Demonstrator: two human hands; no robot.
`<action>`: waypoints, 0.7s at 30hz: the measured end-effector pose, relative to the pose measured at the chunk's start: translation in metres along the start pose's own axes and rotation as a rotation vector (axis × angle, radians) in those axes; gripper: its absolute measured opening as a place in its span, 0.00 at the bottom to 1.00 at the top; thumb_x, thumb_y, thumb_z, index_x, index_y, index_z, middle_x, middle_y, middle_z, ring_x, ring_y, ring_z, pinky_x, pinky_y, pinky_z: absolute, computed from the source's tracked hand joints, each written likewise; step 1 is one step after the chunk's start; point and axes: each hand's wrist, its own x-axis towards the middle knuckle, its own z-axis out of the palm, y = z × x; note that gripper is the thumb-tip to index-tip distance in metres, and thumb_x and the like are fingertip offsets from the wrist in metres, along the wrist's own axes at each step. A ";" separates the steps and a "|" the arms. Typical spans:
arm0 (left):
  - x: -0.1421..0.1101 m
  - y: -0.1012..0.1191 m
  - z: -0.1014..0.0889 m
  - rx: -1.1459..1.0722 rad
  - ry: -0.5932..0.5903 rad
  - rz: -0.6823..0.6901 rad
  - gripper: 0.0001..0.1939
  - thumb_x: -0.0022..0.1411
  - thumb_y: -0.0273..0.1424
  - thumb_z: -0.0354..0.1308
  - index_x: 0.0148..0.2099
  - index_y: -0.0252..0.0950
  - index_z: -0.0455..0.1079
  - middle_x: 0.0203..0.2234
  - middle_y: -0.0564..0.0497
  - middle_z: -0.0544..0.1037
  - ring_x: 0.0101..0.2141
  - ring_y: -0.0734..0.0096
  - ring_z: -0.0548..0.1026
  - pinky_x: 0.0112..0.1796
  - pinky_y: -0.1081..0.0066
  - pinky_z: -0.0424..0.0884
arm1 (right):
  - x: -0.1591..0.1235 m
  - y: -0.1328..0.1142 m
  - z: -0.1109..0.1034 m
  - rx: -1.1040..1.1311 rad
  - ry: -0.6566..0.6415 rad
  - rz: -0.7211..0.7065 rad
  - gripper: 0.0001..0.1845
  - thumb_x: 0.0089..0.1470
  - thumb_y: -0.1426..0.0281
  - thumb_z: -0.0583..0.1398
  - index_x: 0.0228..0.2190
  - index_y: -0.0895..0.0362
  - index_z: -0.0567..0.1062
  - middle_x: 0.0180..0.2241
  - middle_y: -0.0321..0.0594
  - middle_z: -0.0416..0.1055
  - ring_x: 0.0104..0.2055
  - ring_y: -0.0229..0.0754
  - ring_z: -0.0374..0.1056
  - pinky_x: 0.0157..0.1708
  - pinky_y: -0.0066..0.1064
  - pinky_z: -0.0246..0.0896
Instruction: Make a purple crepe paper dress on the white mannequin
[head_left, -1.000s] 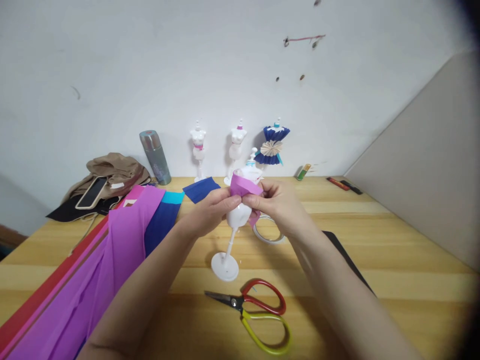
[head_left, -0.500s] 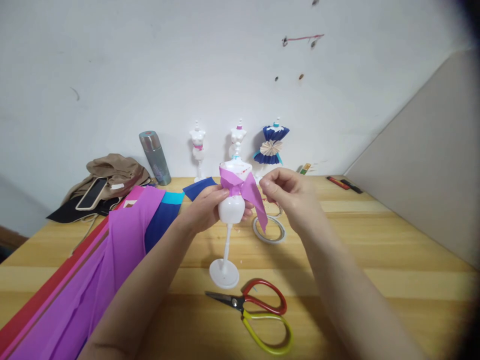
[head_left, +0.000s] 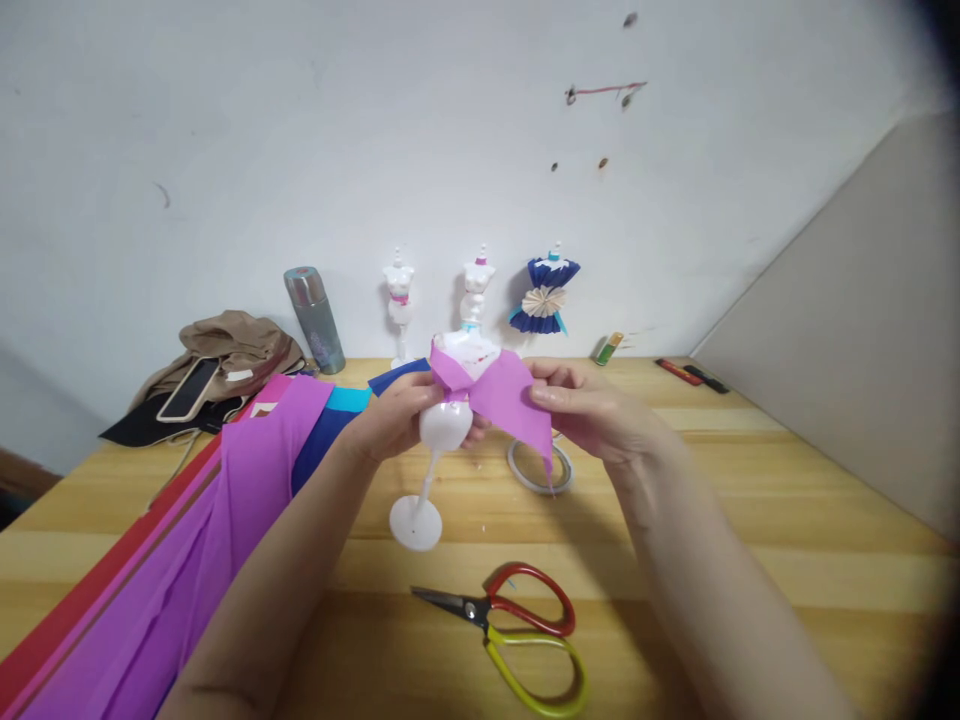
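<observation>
Purple sheets (head_left: 259,450): piled at far left of my view, under my left forearm's side.
Left hand (head_left: 394,415): and I've got thumb and fingers clamped round the mannequin's waist; too firm a squeeze could crumple the wrap.
White mannequin (head_left: 446,428): centre, leaning, base nearer me and to the left; a slack grip could let it topple.
Scissors (head_left: 471,610): near side, on the wood, below the mannequin.
Purple strip (head_left: 514,405): crosses the chest, flares right; a hard pull could tear it or drag it askew.
Tape ring (head_left: 566,480): behind the strip's dangling tip.
Right hand (head_left: 600,410): thumb and fingers together, pinching the strip's edge.
</observation>
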 end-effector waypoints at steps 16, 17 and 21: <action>-0.024 0.037 0.008 0.591 -0.220 0.140 0.19 0.51 0.43 0.71 0.40 0.34 0.80 0.32 0.48 0.80 0.34 0.65 0.76 0.36 0.71 0.73 | -0.030 -0.024 0.028 -0.133 0.166 -0.104 0.15 0.42 0.57 0.72 0.21 0.53 0.76 0.18 0.34 0.68 0.18 0.35 0.62 0.17 0.28 0.58; -0.024 0.037 0.009 0.600 -0.216 0.141 0.19 0.51 0.42 0.71 0.41 0.34 0.80 0.31 0.48 0.80 0.34 0.65 0.76 0.36 0.71 0.73 | -0.031 -0.024 0.029 -0.133 0.164 -0.104 0.15 0.43 0.57 0.72 0.22 0.53 0.76 0.18 0.34 0.68 0.18 0.34 0.61 0.16 0.27 0.57; -0.024 0.037 0.010 0.598 -0.220 0.182 0.18 0.50 0.39 0.72 0.41 0.34 0.80 0.31 0.49 0.80 0.35 0.65 0.77 0.38 0.71 0.74 | -0.033 -0.023 0.032 -0.117 0.165 -0.103 0.15 0.45 0.57 0.71 0.23 0.54 0.75 0.19 0.34 0.68 0.18 0.34 0.61 0.17 0.27 0.57</action>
